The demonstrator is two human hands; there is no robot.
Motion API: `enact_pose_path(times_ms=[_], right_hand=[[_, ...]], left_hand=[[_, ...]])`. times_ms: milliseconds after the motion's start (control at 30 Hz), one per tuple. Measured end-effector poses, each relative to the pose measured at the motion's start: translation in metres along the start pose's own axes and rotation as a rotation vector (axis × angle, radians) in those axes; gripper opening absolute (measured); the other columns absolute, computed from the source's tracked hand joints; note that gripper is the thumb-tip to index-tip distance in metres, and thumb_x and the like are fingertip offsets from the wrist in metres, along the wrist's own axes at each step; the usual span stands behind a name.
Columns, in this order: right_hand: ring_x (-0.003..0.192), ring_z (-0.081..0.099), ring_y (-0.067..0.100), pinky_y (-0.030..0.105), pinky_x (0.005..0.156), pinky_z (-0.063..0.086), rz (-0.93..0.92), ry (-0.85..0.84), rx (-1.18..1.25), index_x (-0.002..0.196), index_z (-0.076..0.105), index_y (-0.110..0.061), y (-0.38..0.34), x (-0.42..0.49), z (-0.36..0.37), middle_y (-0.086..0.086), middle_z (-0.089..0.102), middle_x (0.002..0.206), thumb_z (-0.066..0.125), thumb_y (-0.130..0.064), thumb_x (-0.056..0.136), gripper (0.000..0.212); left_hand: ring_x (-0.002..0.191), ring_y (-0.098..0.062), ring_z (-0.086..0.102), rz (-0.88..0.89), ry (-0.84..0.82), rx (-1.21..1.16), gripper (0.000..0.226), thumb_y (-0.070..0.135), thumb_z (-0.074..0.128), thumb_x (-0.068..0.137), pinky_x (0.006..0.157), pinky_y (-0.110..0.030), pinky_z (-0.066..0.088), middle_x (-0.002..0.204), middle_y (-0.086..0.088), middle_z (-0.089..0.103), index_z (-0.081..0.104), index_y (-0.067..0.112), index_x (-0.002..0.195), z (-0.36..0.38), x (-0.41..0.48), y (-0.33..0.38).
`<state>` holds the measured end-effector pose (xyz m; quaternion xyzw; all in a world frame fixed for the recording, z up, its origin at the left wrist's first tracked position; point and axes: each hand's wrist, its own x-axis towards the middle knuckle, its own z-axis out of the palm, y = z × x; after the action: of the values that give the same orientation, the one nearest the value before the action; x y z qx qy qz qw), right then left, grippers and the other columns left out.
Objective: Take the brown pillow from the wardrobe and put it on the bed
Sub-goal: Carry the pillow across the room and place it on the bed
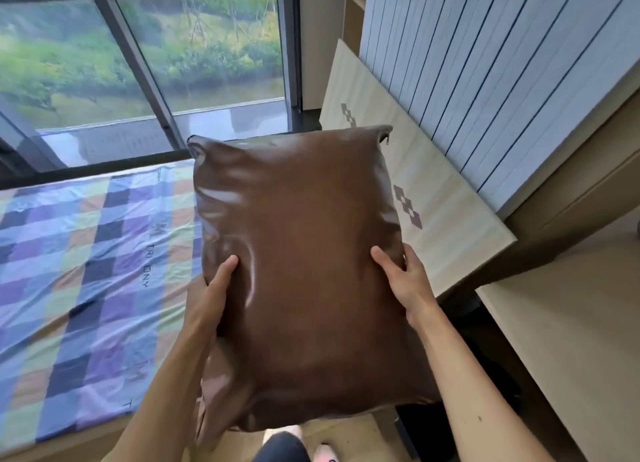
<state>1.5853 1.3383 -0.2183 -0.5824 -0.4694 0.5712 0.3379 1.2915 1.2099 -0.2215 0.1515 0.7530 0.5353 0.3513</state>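
The glossy brown pillow point(304, 261) is held up in the air in front of me, long side running away from me. My left hand point(211, 295) grips its left edge with the thumb on top. On the right edge, my right hand point(405, 278) holds on the same way. The bed point(86, 271), covered with a blue, purple and orange checked sheet, lies to the left, below the pillow. The pillow's left edge overlaps the bed's right side in the picture. No wardrobe is in view.
A light wooden headboard panel point(443, 198) with diamond marks leans at the right of the bed, below a white slatted wall point(502, 81). A wooden desk top point(568, 340) stands at the right. Large windows point(138, 63) rise beyond the bed. My feet show at the bottom.
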Motion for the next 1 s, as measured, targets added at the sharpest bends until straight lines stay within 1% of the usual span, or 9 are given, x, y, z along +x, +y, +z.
enact_pose_path(times_ms=[100, 167, 333, 467, 633, 767, 833, 900, 1000], right_hand=[[0.110, 0.069, 0.009, 0.037, 0.097, 0.058, 0.034, -0.004, -0.054, 0.118, 0.065, -0.043, 0.002, 0.053, 0.013, -0.019, 0.073, 0.114, 0.076, -0.074, 0.065, 0.063], [0.107, 0.070, 0.005, 0.035, 0.098, 0.058, 0.056, 0.014, -0.086, 0.118, 0.066, -0.042, 0.009, 0.098, 0.024, -0.019, 0.075, 0.112, 0.077, -0.071, 0.067, 0.060], [0.106, 0.072, 0.009, 0.035, 0.096, 0.058, 0.130, 0.020, -0.161, 0.117, 0.068, -0.037, 0.037, 0.220, 0.053, -0.017, 0.077, 0.110, 0.077, -0.069, 0.067, 0.060], [0.106, 0.074, 0.013, 0.041, 0.099, 0.058, 0.186, 0.009, -0.162, 0.118, 0.070, -0.031, 0.070, 0.310, 0.071, -0.011, 0.078, 0.113, 0.081, -0.065, 0.064, 0.064], [0.102, 0.076, 0.015, 0.044, 0.099, 0.059, 0.260, -0.006, -0.134, 0.115, 0.072, -0.026, 0.118, 0.408, 0.087, -0.007, 0.080, 0.109, 0.084, -0.055, 0.063, 0.060], [0.106, 0.074, 0.017, 0.043, 0.101, 0.057, 0.269, -0.009, -0.181, 0.119, 0.071, -0.025, 0.146, 0.478, 0.096, -0.005, 0.078, 0.115, 0.082, -0.060, 0.057, 0.072], [0.110, 0.072, 0.018, 0.041, 0.101, 0.057, 0.254, -0.022, -0.214, 0.116, 0.072, -0.029, 0.153, 0.509, 0.102, -0.007, 0.077, 0.115, 0.080, -0.060, 0.059, 0.066], [0.111, 0.071, 0.017, 0.040, 0.103, 0.055, 0.226, -0.045, -0.249, 0.115, 0.072, -0.031, 0.157, 0.542, 0.111, -0.007, 0.076, 0.115, 0.078, -0.058, 0.065, 0.057], [0.113, 0.069, 0.016, 0.038, 0.105, 0.053, 0.164, -0.054, -0.320, 0.127, 0.070, -0.027, 0.161, 0.591, 0.125, -0.006, 0.074, 0.121, 0.076, -0.055, 0.075, 0.060]], left_hand=[[0.104, -0.014, 0.070, -0.018, -0.016, 0.020, 0.061, 0.060, 0.070, 0.077, 0.090, -0.032, 0.052, 0.108, 0.006, 0.076, 0.072, 0.017, 0.121, 0.025, 0.056, -0.007], [0.106, -0.018, 0.069, -0.039, -0.024, 0.034, 0.055, 0.054, 0.069, 0.084, 0.092, -0.035, 0.050, 0.108, 0.004, 0.075, 0.072, 0.015, 0.122, 0.047, 0.100, -0.015], [0.105, -0.013, 0.069, -0.131, -0.069, 0.015, 0.049, 0.052, 0.070, 0.087, 0.094, -0.032, 0.051, 0.111, 0.005, 0.076, 0.071, 0.017, 0.122, 0.108, 0.206, -0.045], [0.095, -0.004, 0.068, -0.199, -0.081, -0.001, 0.039, 0.049, 0.070, 0.088, 0.077, -0.022, 0.049, 0.102, 0.012, 0.075, 0.071, 0.021, 0.116, 0.151, 0.282, -0.070], [0.077, 0.006, 0.069, -0.228, -0.121, 0.057, 0.022, 0.051, 0.072, 0.085, 0.065, -0.014, 0.048, 0.084, 0.021, 0.076, 0.071, 0.029, 0.087, 0.197, 0.357, -0.111], [0.090, -0.009, 0.069, -0.270, -0.162, 0.097, 0.029, 0.056, 0.072, 0.083, 0.072, -0.029, 0.052, 0.094, 0.011, 0.076, 0.072, 0.027, 0.090, 0.230, 0.412, -0.142], [0.092, -0.015, 0.072, -0.293, -0.186, 0.103, 0.034, 0.056, 0.073, 0.082, 0.079, -0.034, 0.056, 0.093, 0.007, 0.079, 0.073, 0.024, 0.092, 0.243, 0.438, -0.155], [0.093, -0.014, 0.074, -0.284, -0.195, 0.090, 0.038, 0.056, 0.075, 0.080, 0.075, -0.031, 0.056, 0.091, 0.008, 0.080, 0.075, 0.023, 0.098, 0.256, 0.465, -0.164], [0.091, -0.017, 0.074, -0.250, -0.175, 0.087, 0.044, 0.058, 0.076, 0.076, 0.068, -0.031, 0.051, 0.095, 0.005, 0.080, 0.075, 0.021, 0.101, 0.276, 0.505, -0.172]])
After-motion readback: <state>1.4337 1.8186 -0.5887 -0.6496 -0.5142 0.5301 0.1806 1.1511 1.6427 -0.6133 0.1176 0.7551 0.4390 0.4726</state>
